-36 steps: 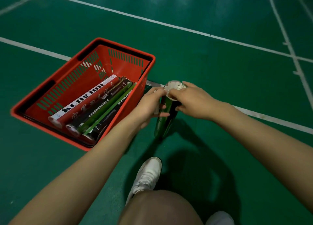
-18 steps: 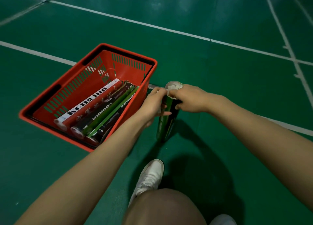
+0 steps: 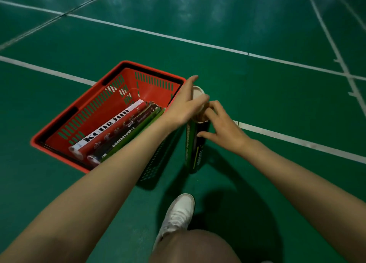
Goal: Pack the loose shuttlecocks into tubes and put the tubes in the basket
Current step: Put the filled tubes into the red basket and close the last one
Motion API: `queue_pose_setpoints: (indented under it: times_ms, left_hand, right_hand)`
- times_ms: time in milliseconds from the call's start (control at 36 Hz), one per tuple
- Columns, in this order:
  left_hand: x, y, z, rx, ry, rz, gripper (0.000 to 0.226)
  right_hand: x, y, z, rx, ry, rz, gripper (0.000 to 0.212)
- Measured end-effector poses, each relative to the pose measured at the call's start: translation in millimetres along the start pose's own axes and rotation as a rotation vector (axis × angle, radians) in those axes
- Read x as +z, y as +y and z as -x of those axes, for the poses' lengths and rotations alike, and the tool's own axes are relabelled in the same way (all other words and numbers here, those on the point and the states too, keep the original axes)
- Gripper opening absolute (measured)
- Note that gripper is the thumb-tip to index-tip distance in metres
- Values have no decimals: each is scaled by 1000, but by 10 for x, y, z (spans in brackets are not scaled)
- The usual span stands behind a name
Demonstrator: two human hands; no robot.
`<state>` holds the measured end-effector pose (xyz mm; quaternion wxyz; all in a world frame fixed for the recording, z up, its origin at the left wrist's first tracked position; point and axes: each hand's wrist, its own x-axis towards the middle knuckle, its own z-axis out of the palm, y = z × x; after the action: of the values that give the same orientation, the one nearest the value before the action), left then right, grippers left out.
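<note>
Beside the basket (image 3: 152, 93), the right hand (image 3: 223, 128) is gripping the upright tube (image 3: 195, 150) while the left hand (image 3: 185, 107) is pinching its cap (image 3: 198, 94).

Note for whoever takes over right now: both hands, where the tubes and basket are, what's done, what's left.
Left hand: holds the white cap just above the tube's mouth.
Right hand: grips the green tube near its top. The tube stands upright on the floor beside the red basket.
Done: at least three packed tubes lie in the basket; the left forearm hides part of it.
Left: probably cap this tube and lay it in the basket. No loose shuttlecocks in view.
</note>
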<state>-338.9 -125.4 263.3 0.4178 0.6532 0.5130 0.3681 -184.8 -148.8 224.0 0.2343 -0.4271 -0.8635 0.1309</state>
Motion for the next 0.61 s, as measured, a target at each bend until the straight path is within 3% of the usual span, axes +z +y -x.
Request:
queue_pose_setpoints:
  times_ms: [83,167,306,500,611]
  left_hand:
    - [28,-18,-18,84,-77,-148,76]
    - [3,-11,3,158,-130,-267,62]
    - [-8,-52,51,237,-242,-423,66]
    - [60,-64,38,378,-253,-625,61]
    - [78,-51,17,400,-255,-648,52]
  right_hand:
    - [37,-12,75,43,99,-68,69]
    - [60,21,156,21,184,-88,65]
    - [111,73,236,69,301,-188,67]
    - [123,85,262,238,217,-421,90]
    - [117,78,255,252,211,-440,90]
